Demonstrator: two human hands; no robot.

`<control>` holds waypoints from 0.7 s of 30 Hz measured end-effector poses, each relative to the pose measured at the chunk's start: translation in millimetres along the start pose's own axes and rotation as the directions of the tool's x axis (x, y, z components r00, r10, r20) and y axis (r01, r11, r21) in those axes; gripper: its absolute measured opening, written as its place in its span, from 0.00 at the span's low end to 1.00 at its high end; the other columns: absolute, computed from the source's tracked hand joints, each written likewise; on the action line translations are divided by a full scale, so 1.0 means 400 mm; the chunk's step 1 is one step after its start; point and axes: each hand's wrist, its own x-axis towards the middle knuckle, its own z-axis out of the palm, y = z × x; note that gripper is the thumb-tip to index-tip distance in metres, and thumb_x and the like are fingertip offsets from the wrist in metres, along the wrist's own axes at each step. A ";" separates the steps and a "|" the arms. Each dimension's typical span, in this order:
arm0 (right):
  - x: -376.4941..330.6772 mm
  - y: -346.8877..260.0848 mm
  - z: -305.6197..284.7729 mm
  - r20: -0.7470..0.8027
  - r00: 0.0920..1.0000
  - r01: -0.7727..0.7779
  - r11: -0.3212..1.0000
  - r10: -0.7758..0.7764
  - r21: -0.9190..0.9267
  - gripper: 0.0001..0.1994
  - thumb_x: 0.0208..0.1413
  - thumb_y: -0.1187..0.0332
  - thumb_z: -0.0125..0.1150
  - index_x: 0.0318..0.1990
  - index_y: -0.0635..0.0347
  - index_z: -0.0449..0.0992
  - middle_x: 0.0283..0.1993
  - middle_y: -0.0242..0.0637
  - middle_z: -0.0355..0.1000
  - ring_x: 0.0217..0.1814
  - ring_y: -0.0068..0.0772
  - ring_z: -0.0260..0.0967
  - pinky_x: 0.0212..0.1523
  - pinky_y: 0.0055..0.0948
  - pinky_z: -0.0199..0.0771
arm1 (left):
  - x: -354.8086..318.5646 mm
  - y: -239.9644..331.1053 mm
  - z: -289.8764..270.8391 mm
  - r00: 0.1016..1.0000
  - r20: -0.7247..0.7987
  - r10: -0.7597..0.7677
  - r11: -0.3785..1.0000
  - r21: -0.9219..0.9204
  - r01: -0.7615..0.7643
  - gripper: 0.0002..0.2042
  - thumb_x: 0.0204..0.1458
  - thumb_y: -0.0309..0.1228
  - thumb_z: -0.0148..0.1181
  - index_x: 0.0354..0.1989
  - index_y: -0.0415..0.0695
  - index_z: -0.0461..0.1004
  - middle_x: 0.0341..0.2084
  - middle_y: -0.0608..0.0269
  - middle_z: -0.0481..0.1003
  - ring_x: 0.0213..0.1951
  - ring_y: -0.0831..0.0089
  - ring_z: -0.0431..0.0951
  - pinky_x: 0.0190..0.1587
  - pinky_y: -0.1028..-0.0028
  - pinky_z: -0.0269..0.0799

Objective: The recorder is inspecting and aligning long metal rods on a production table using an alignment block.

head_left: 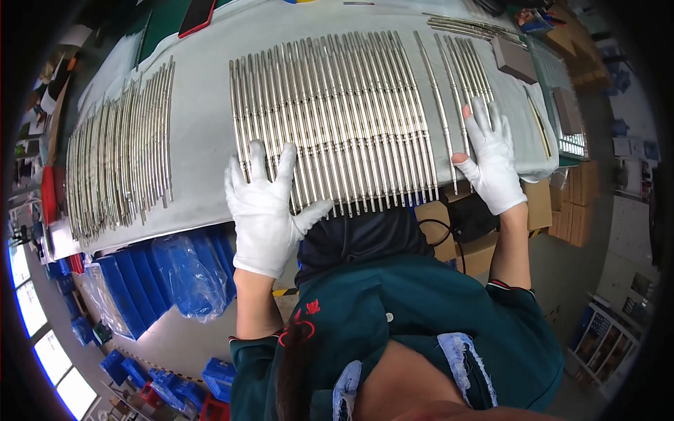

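A wide row of long shiny metal rods (337, 119) lies side by side on a pale grey cloth (200, 119) over the bench. My left hand (265, 203), in a white glove, rests flat with fingers spread on the near ends of the rods at the row's left side. My right hand (490, 158), also in a white glove, lies open on the cloth at the row's right end, fingers over a few separated rods (463, 70). Neither hand grips anything.
A second batch of rods (119, 158) lies fanned at the left of the cloth. Brown blocks (514, 59) sit at the far right. Blue plastic bins (165, 274) stand below the bench on the left, cardboard boxes (569, 203) on the right.
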 end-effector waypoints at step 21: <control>-0.010 -0.065 -0.037 0.047 0.997 -0.060 0.998 0.059 0.029 0.48 0.51 0.28 0.36 0.67 0.64 0.55 0.68 0.65 0.49 0.71 0.64 0.44 0.71 0.51 0.39 | 0.002 -0.007 -0.001 1.000 0.004 0.026 0.999 0.018 -0.027 0.43 0.41 0.60 0.61 0.64 0.47 0.61 0.59 0.32 0.59 0.58 0.30 0.57 0.62 0.42 0.49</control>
